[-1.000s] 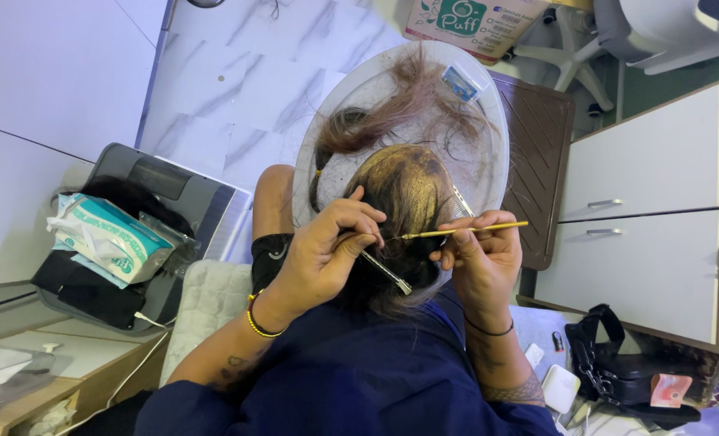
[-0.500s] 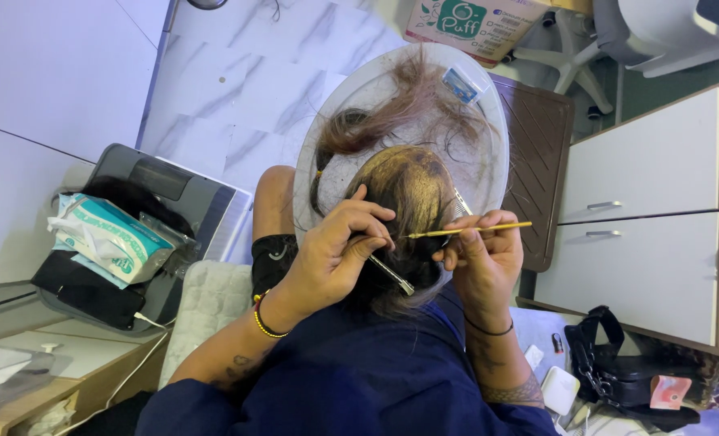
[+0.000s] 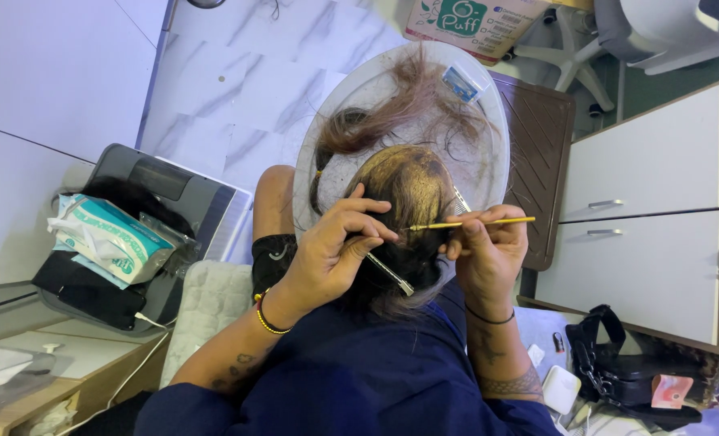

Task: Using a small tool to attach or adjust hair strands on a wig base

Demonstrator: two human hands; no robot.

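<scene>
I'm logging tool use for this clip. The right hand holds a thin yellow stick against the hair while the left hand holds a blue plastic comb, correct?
Not quite. In the head view the right hand does hold the thin yellow stick against the hair, but the left hand holds a slim silver metal tool, not a blue plastic comb.
</scene>
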